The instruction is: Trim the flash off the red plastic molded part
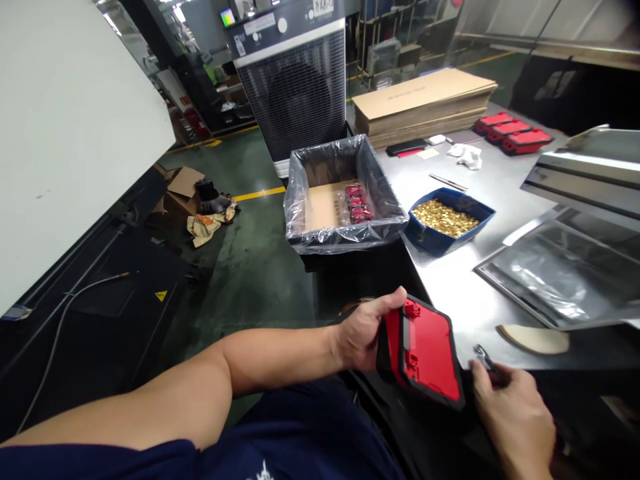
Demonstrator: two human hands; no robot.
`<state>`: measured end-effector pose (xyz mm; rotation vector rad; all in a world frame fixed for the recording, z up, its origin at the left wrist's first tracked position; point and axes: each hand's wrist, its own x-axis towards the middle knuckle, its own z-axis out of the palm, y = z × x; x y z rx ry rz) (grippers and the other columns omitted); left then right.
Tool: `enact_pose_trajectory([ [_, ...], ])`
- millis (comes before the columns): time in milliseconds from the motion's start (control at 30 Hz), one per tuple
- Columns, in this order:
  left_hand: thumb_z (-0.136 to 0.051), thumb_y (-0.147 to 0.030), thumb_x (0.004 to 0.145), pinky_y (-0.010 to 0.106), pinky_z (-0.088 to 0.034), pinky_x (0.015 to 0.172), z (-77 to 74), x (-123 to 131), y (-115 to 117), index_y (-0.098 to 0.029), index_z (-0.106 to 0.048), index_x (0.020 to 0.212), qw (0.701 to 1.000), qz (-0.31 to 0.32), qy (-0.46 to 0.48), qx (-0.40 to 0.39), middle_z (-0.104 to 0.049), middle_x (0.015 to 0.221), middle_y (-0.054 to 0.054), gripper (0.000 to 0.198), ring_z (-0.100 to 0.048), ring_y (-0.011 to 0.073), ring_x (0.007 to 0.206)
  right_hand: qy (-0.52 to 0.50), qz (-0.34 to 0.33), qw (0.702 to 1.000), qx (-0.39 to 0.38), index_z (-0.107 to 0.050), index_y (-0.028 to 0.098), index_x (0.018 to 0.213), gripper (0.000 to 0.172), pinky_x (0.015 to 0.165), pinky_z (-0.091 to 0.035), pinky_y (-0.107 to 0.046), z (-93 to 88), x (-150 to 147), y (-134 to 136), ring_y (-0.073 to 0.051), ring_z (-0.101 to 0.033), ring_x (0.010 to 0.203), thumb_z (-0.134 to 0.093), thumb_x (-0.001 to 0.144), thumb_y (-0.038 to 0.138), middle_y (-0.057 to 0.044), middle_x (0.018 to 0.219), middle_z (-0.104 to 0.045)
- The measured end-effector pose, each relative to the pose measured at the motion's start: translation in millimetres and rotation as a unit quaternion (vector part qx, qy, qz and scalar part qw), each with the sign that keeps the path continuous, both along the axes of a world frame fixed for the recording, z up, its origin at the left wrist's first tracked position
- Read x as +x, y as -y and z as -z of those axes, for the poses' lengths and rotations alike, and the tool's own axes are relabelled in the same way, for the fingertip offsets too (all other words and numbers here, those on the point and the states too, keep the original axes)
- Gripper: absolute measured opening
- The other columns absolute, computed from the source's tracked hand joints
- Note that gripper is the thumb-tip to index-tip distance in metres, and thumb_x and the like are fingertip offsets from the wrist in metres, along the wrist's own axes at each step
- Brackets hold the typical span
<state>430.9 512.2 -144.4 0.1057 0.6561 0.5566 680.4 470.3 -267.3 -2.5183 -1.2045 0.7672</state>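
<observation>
My left hand (364, 333) grips a red-and-black plastic part (433, 350) by its left side, thumb over the top edge. The part is tilted, with its flat red face and two small red hinge-like blocks turned up. Just right of it, my right hand (515, 413) is closed on a small dark tool with a shiny metal tip (481, 352); its kind is not clear. The tool's tip lies close to the part's right edge, apart from it. Beyond my right hand, a pale curved flat piece (535, 339) rests on the table's near edge.
A blue bin (435, 243) of small brass-coloured pieces stands on the metal table (440, 293). Left of it, a plastic-lined crate (345, 237) holds cardboard and several red-and-black parts. Stacked cardboard (425, 100) and red parts (513, 131) lie behind. A large white panel (75, 133) juts in at left.
</observation>
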Motion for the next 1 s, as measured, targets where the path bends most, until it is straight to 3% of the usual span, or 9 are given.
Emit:
enact_pose_trajectory([
  [100, -0.086, -0.068, 0.06, 0.031, -0.052, 0.082, 8.6, -15, 11, -0.009, -0.066, 0.113, 0.991, 0.09, -0.016, 0.1, -0.068, 0.099, 0.01, 0.082, -0.064, 0.0201, 0.087, -0.004, 0.005, 1.0, 0.008, -0.056, 0.023, 0.112, 0.054, 0.087, -0.049, -0.047, -1.2, 0, 1, -0.041, -0.064, 0.108, -0.052, 0.078, 0.065, -0.014, 0.115, -0.068],
  [167, -0.096, -0.064, 0.038, 0.03, -0.05, 0.078, 16.9, -23, 26, -0.01, -0.065, 0.11, 0.972, 0.134, -0.112, 0.157, -0.067, 0.098, 0.01, 0.095, -0.063, 0.019, 0.083, -0.016, 0.018, 0.999, 0.026, -0.056, 0.023, 0.112, 0.054, 0.082, -0.048, -0.045, -4.9, -2, 3, -0.039, -0.066, 0.102, -0.055, 0.076, 0.063, -0.013, 0.107, -0.07],
  [333, -0.099, -0.057, 0.044, 0.031, -0.047, 0.078, 44.2, -32, 66, -0.015, -0.05, 0.106, 0.934, 0.157, -0.253, 0.197, -0.065, 0.106, 0.011, 0.089, -0.062, 0.0193, 0.088, -0.024, 0.085, 0.971, 0.222, -0.054, 0.02, 0.119, 0.061, 0.075, -0.047, -0.035, -6.6, -8, 14, -0.024, -0.066, 0.082, -0.058, 0.078, 0.065, -0.009, 0.097, -0.069],
  [500, -0.065, -0.089, 0.068, 0.025, -0.039, 0.065, 48.4, -41, 64, -0.01, -0.059, 0.1, 0.899, 0.179, -0.29, 0.274, -0.061, 0.083, 0.006, 0.087, -0.053, 0.0132, 0.07, -0.047, 0.055, 0.988, 0.14, -0.057, 0.022, 0.114, 0.058, 0.071, -0.044, -0.037, 9.1, -7, 28, -0.029, -0.066, 0.081, -0.058, 0.076, 0.066, -0.008, 0.09, -0.07],
  [667, -0.063, -0.084, 0.076, 0.025, -0.024, 0.056, 54.3, -46, 44, -0.012, -0.053, 0.065, 0.865, 0.168, -0.324, 0.344, -0.044, 0.059, -0.001, 0.073, -0.033, 0.0089, 0.056, -0.068, 0.058, 0.984, 0.155, -0.056, 0.02, 0.117, 0.062, 0.078, -0.048, -0.037, 14.4, -9, 31, -0.025, -0.067, 0.082, -0.058, 0.077, 0.067, -0.008, 0.094, -0.07],
  [733, -0.067, -0.083, 0.073, 0.025, -0.021, 0.055, 61.7, -38, 45, -0.014, -0.047, 0.058, 0.871, 0.15, -0.324, 0.338, -0.037, 0.055, -0.003, 0.073, -0.028, 0.0087, 0.055, -0.077, 0.051, 0.983, 0.158, -0.058, 0.018, 0.115, 0.061, 0.077, -0.048, -0.038, 12.0, -12, 30, -0.026, -0.067, 0.081, -0.06, 0.076, 0.066, -0.009, 0.093, -0.07],
  [800, -0.065, -0.085, 0.07, 0.024, -0.032, 0.06, 67.7, -28, 49, -0.013, -0.055, 0.063, 0.897, 0.151, -0.287, 0.302, -0.05, 0.061, 0.002, 0.073, -0.042, 0.0118, 0.06, -0.087, 0.044, 0.982, 0.159, -0.062, 0.016, 0.107, 0.058, 0.077, -0.049, -0.038, 5.4, -16, 29, -0.026, -0.066, 0.079, -0.061, 0.075, 0.065, -0.011, 0.088, -0.07],
  [867, -0.057, -0.089, 0.068, 0.03, -0.045, 0.074, 71.2, -20, 54, -0.011, -0.067, 0.083, 0.928, 0.194, -0.207, 0.24, -0.066, 0.081, 0.011, 0.08, -0.059, 0.0209, 0.075, -0.092, 0.044, 0.981, 0.167, -0.064, 0.017, 0.103, 0.056, 0.076, -0.05, -0.037, -4.3, -18, 29, -0.025, -0.065, 0.077, -0.061, 0.075, 0.065, -0.01, 0.086, -0.07],
  [1000, -0.049, -0.099, 0.067, 0.039, -0.05, 0.084, 77.4, -17, 58, -0.01, -0.067, 0.117, 0.956, 0.273, -0.011, 0.107, -0.069, 0.098, 0.017, 0.104, -0.067, 0.0276, 0.086, -0.052, 0.075, 0.965, 0.247, -0.055, 0.02, 0.126, 0.066, 0.079, -0.052, -0.034, -15.5, -16, 27, -0.021, -0.066, 0.082, -0.057, 0.081, 0.068, -0.009, 0.099, -0.069],
])
